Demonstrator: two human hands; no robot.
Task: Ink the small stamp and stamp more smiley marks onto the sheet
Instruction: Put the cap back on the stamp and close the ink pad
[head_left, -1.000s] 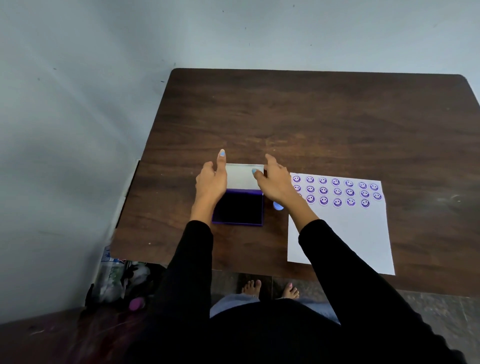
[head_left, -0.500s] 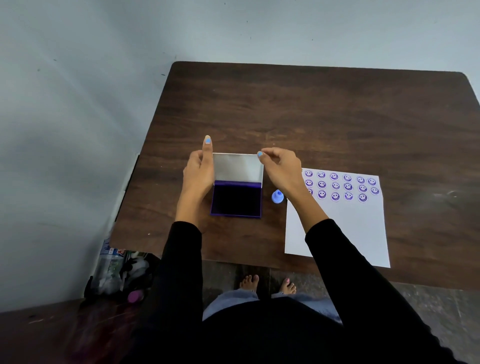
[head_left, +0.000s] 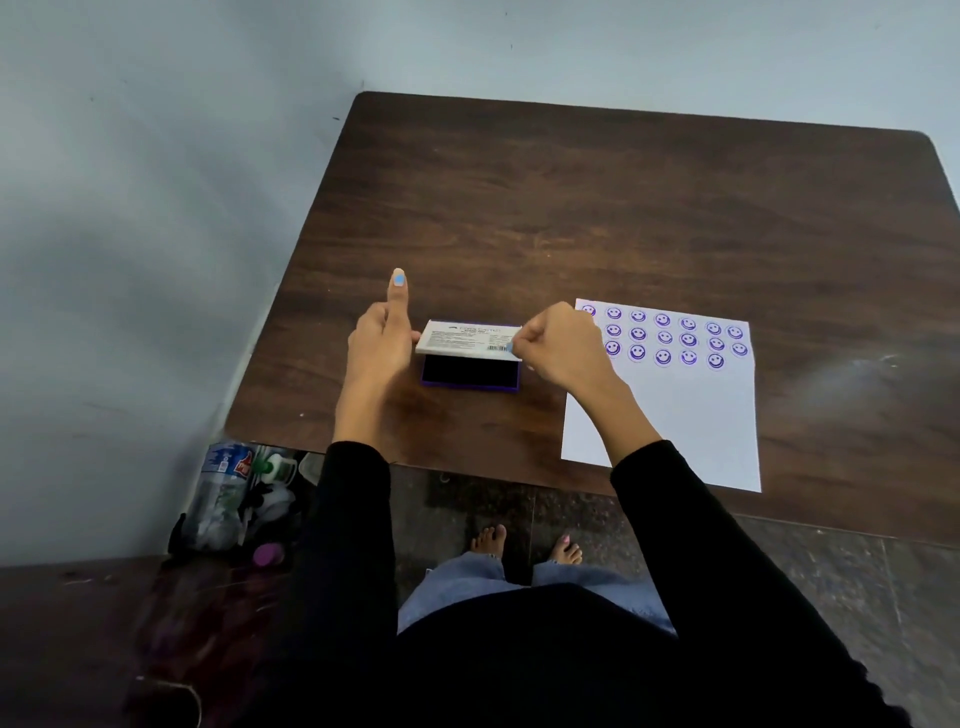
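Note:
A purple ink pad (head_left: 470, 373) lies on the dark wooden table (head_left: 623, 208), its black inking surface showing. Its lid (head_left: 465, 339) tilts down over the pad, printed label side up. My left hand (head_left: 383, 340) holds the lid's left edge, index finger pointing up. My right hand (head_left: 563, 345) pinches the lid's right corner. To the right lies a white sheet (head_left: 675, 421) with three rows of purple smiley marks (head_left: 664, 338) along its top. The small stamp is not visible; my right hand covers the spot beside the pad.
The table's near edge runs just below the pad and sheet. On the floor at the left, against the grey wall, stand plastic bottles and bags (head_left: 234, 499). My bare feet (head_left: 524, 545) are on the dark tiled floor under the table edge.
The lid has swung from lying open, through upright, to tilting down over the pad, both hands moving with it. The small blue stamp beside the pad is now hidden.

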